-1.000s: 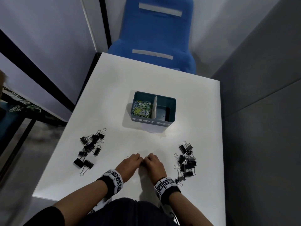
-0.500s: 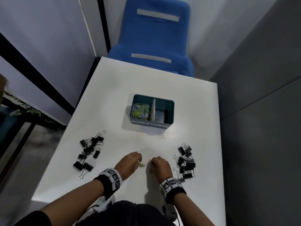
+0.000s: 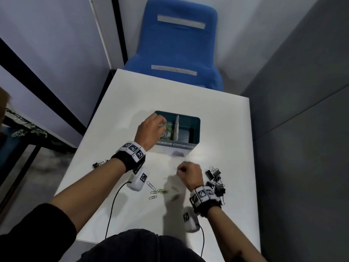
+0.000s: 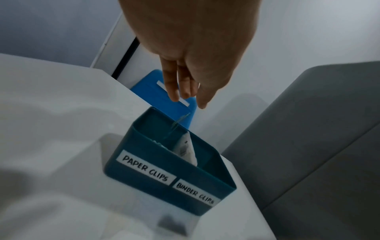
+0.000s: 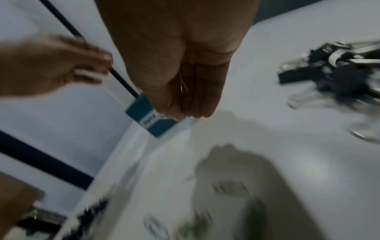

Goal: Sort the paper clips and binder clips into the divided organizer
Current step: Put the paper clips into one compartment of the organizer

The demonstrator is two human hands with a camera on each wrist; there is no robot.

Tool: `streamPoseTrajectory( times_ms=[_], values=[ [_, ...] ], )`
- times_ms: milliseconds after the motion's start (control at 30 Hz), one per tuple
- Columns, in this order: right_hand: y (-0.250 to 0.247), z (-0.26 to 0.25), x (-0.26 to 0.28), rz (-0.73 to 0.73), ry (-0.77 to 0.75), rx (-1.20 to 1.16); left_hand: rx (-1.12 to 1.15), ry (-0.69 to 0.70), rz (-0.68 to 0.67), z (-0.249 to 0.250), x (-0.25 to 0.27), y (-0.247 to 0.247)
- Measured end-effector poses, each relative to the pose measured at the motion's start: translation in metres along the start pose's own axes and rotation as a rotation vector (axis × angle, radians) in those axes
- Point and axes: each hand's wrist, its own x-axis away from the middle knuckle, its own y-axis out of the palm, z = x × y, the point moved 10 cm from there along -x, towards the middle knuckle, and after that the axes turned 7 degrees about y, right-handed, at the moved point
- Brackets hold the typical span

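The teal divided organizer point(image 3: 196, 129) point(image 4: 164, 191) stands mid-table, labelled PAPER CLIPS on the left and BINDER CLIPS on the right. My left hand point(image 3: 158, 121) point(image 4: 187, 99) hovers over the left compartment with straight fingers. Paper clips point(image 4: 180, 120) fall from it onto the coloured paper clips point(image 3: 168, 131) inside. In front of the organizer, my right hand point(image 3: 180, 170) point(image 5: 185, 113) pinches a thin paper clip point(image 5: 182, 82). Several loose paper clips point(image 3: 160, 191) lie near the front edge. The right compartment shows only its dark floor.
Black binder clips point(image 3: 215, 179) point(image 5: 333, 71) are piled just right of my right hand. A single binder clip point(image 3: 97, 164) shows beside my left forearm, which hides the rest of that pile. A blue chair point(image 3: 179, 44) stands behind the table, and a grey partition point(image 3: 302, 129) runs along the right.
Both hands were together at the table's front. My left hand has since moved up over the organizer and let go of paper clips. My right hand has lifted slightly with a clip.
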Motion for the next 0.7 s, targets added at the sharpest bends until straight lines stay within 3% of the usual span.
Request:
streamPoseTrajectory(
  times_ms=[67,167,267,367,433,533,600,700],
  values=[
    [-0.035,-0.023,-0.016,0.082,-0.038,-0.065,-0.047,0.020,-0.035,-0.003,0.016,0.010],
    [-0.076,-0.060,-0.037,0.153,-0.082,-0.164,-0.091,0.010,-0.196,-0.013,0.057,0.043],
    [-0.095,-0.084,-0.058,0.140,-0.099,-0.271,-0.139,-0.045,-0.405,-0.032,0.105,0.075],
    [-0.097,-0.087,-0.060,0.150,-0.137,-0.229,-0.212,-0.085,-0.544,-0.053,0.148,0.093],
    [-0.078,-0.077,-0.051,0.115,-0.173,-0.118,-0.230,-0.103,-0.596,-0.065,0.173,0.100],
    [-0.021,-0.041,-0.031,-0.117,-0.139,0.048,-0.221,-0.080,-0.659,-0.072,0.203,0.112],
    [0.015,-0.012,-0.016,-0.282,-0.095,0.170,-0.190,-0.052,-0.658,-0.068,0.214,0.118],
    [0.051,0.018,0.005,-0.373,-0.104,0.331,-0.157,-0.001,-0.630,-0.056,0.220,0.125]
  ],
)
